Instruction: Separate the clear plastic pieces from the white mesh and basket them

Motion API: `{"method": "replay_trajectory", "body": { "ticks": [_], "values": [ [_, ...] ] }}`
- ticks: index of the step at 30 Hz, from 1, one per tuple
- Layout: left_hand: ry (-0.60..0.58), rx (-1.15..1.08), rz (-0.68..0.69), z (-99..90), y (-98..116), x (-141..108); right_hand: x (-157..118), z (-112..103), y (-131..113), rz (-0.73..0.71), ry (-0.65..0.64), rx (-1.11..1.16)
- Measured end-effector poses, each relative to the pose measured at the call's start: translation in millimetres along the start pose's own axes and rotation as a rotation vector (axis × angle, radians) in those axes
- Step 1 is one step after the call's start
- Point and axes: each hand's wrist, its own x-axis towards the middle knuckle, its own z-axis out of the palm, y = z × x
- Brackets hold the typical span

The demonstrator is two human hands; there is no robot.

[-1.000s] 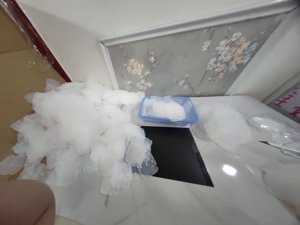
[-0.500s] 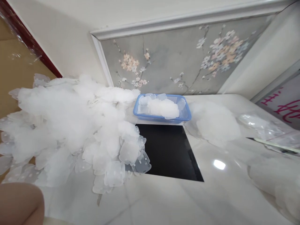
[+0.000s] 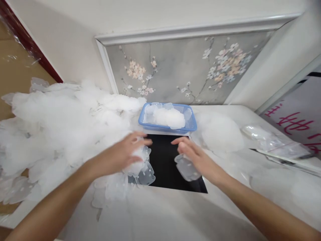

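Note:
My left hand [image 3: 127, 152] is over the right edge of a big heap of thin, translucent white plastic pieces [image 3: 57, 124]. Its fingers are spread, slightly blurred, with nothing seen between them. Above the right part of a black mat [image 3: 164, 160], my right hand [image 3: 192, 152] has its fingers curled. A single frosted plastic piece [image 3: 187, 169] with rounded corners hangs below that hand and looks held in it, though the grip itself is hidden. Some pieces from the heap overlap the mat's left side. Behind the mat, a blue plastic basket [image 3: 167, 127] contains more such pieces.
To the right of the basket lies another pile of whitish plastic pieces [image 3: 220, 132]. Clear plastic bags [image 3: 273, 139] and a pen-like thin item [image 3: 283, 157] are farther right. A wall with a framed floral panel [image 3: 173, 70] rises behind the white marbled table [image 3: 150, 214].
Both my hands have come into view over the mat, the right one with a plastic piece. The view has shifted slightly, so the basket and mat appear farther left.

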Motion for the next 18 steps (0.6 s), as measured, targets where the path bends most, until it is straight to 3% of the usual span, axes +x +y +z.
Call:
{"method": "replay_trajectory", "body": {
  "ticks": [3,8,10,14,18],
  "values": [
    [-0.226,0.166,0.043,19.1,-11.9,10.7,11.9,9.2,9.8,0.101,-0.153,-0.063],
    [-0.283,0.053,-0.027,32.6,-19.3,23.5,23.3,5.6,26.5,-0.015,-0.187,-0.086],
    [-0.238,-0.071,-0.107,35.7,-20.2,24.3,25.3,2.1,31.8,-0.015,-0.146,-0.052],
    [0.014,-0.534,-0.342,50.3,-29.3,25.5,28.0,-0.7,40.5,0.013,-0.027,0.072],
    [0.065,-0.758,-0.425,58.0,-36.0,29.1,27.6,0.3,42.7,0.009,0.025,0.095]
  ]
}}
